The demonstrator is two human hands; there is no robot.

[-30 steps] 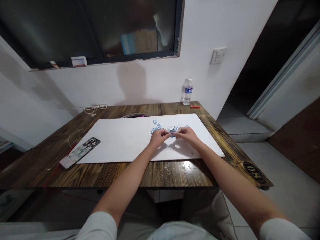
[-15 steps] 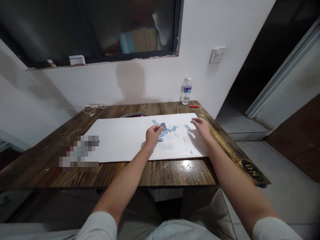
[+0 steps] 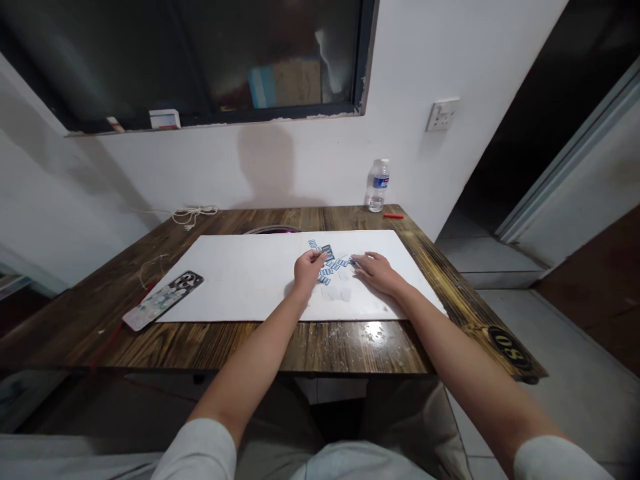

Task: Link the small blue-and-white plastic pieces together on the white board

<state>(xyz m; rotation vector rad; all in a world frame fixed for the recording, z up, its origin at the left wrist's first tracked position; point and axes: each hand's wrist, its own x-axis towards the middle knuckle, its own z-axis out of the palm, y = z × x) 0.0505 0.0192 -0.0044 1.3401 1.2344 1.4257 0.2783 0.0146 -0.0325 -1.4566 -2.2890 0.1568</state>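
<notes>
My left hand (image 3: 309,272) is closed, pinching a small dark piece with blue stripes (image 3: 327,251) between thumb and fingertips. Below and right of it, several small blue-striped pieces (image 3: 327,272) lie in a loose cluster on a white board (image 3: 245,280). My right hand (image 3: 377,271) reaches in from the right, fingers stretched out and apart, with the fingertips at a striped piece (image 3: 351,260) on the cluster's right edge. Whether they press on it cannot be made out. Pale thin slips (image 3: 336,293) lie between my hands.
A phone in a patterned case (image 3: 165,300) lies across the board's left edge. Behind the board are a bundled white cable (image 3: 193,215), a round dark object (image 3: 273,230), a water bottle (image 3: 379,187) and a red pen-like stick (image 3: 393,216). Everything rests on a wooden table (image 3: 350,347).
My right hand has moved left and down to the cluster's right edge. The striped piece that lay apart on the right no longer shows there. My left hand keeps its pinch.
</notes>
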